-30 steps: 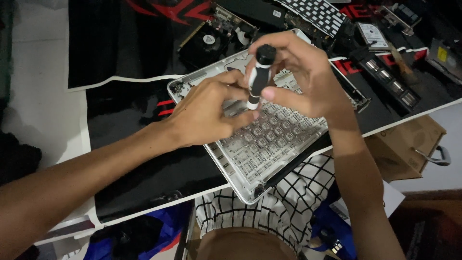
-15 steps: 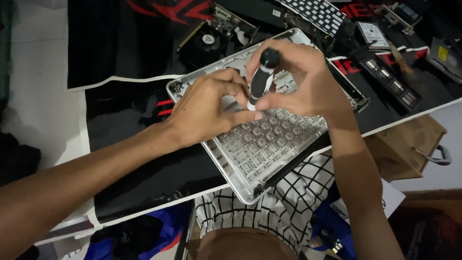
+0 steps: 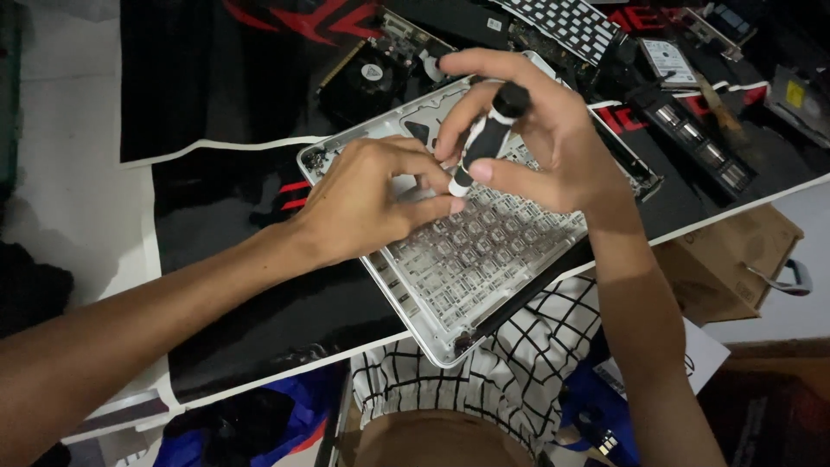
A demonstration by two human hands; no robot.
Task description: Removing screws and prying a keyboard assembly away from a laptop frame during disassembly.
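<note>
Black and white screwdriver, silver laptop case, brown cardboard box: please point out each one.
Black and white screwdriver (image 3: 484, 138), head view, on the middle of its handle.
Silver laptop case (image 3: 471, 268), head view, on the bare keyboard frame inside it.
Brown cardboard box (image 3: 735, 259), head view, on its top face.

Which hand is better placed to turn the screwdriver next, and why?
Probably the right hand: its fingers already hold the black-and-white screwdriver upright over the silver laptop case. The left hand rests low on the case, fingertips at the tool's tip.
</note>
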